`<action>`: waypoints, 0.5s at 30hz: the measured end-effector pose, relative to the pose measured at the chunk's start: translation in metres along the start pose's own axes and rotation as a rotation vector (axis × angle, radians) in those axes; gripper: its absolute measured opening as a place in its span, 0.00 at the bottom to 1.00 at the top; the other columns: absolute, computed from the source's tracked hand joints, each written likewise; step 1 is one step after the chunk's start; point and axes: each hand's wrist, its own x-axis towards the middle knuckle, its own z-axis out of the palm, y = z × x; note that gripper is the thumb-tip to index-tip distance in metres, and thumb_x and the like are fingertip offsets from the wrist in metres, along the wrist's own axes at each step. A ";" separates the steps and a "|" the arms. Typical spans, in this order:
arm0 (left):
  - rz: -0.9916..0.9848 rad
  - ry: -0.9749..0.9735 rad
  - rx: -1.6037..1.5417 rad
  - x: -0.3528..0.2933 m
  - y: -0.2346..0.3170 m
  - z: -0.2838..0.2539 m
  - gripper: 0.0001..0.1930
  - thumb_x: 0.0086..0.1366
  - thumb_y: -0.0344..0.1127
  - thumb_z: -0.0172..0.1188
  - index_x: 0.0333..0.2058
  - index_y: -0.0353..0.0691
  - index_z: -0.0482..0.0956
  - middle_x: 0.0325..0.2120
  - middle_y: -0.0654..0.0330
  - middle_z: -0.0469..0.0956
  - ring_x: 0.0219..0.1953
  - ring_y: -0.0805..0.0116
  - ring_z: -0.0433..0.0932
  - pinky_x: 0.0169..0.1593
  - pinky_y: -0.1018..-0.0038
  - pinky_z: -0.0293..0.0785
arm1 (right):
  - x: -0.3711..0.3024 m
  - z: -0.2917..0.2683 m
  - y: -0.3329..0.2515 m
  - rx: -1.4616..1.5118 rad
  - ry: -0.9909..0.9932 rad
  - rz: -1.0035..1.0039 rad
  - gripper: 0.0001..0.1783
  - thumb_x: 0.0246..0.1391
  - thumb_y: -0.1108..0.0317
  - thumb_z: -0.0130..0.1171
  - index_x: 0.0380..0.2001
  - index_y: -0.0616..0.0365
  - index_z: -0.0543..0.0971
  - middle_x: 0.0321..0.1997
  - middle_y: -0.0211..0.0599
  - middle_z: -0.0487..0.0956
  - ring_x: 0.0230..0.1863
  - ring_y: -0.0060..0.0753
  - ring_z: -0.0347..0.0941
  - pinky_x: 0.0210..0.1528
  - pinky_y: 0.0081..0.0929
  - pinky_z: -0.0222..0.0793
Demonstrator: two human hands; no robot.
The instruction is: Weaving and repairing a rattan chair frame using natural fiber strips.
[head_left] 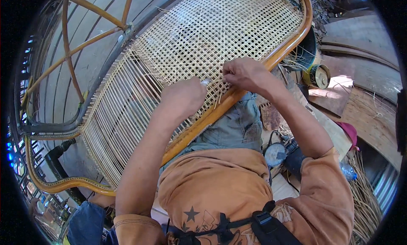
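Note:
A cane-woven panel in a curved, varnished rattan frame lies across my lap. Over its upper part the weave is an open lattice; on the left, long parallel cane strands run without the lattice. My left hand is closed low over the weave, back of the hand up, and a small whitish thing shows at its fingertips. Close by on the right, my right hand pinches at a cane strand near the frame's near edge. Loose strand ends stick out between the hands and the frame.
Another rattan frame with crossed bars stands at the left. To the right are a tin can, a dark bucket, wooden boards and a bundle of cane. Dark blue cloth lies at the lower left.

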 end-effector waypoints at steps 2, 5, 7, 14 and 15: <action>-0.004 -0.209 0.079 0.007 -0.001 0.007 0.12 0.56 0.34 0.48 0.30 0.33 0.78 0.28 0.45 0.79 0.33 0.53 0.80 0.37 0.59 0.74 | -0.002 0.002 0.003 -0.015 -0.060 0.082 0.10 0.48 0.62 0.56 0.28 0.57 0.77 0.24 0.45 0.76 0.28 0.46 0.74 0.30 0.38 0.67; 0.026 -0.179 0.125 0.014 0.000 0.010 0.14 0.57 0.38 0.46 0.26 0.34 0.78 0.25 0.46 0.78 0.32 0.48 0.78 0.37 0.58 0.73 | -0.002 0.005 0.000 -0.034 -0.026 0.081 0.09 0.46 0.64 0.56 0.26 0.58 0.77 0.24 0.46 0.76 0.28 0.47 0.74 0.30 0.38 0.67; 0.035 -0.174 0.150 0.016 0.004 0.008 0.14 0.56 0.37 0.46 0.26 0.34 0.79 0.25 0.46 0.78 0.32 0.49 0.78 0.37 0.58 0.73 | -0.001 0.003 -0.001 -0.059 -0.010 0.071 0.10 0.45 0.65 0.54 0.25 0.61 0.77 0.25 0.49 0.76 0.30 0.50 0.74 0.33 0.41 0.69; 0.057 -0.259 0.166 0.023 0.024 -0.004 0.13 0.53 0.33 0.48 0.29 0.33 0.80 0.29 0.44 0.78 0.35 0.50 0.79 0.38 0.60 0.74 | 0.007 -0.012 0.003 -0.043 -0.069 0.078 0.09 0.38 0.71 0.51 0.21 0.66 0.75 0.21 0.56 0.73 0.26 0.53 0.73 0.29 0.41 0.66; 0.054 -0.257 0.164 0.025 0.026 -0.004 0.13 0.53 0.33 0.48 0.29 0.33 0.80 0.29 0.44 0.78 0.35 0.50 0.79 0.38 0.60 0.74 | 0.009 -0.013 0.003 -0.045 -0.071 0.075 0.09 0.38 0.71 0.51 0.21 0.66 0.75 0.21 0.56 0.73 0.26 0.53 0.73 0.29 0.41 0.66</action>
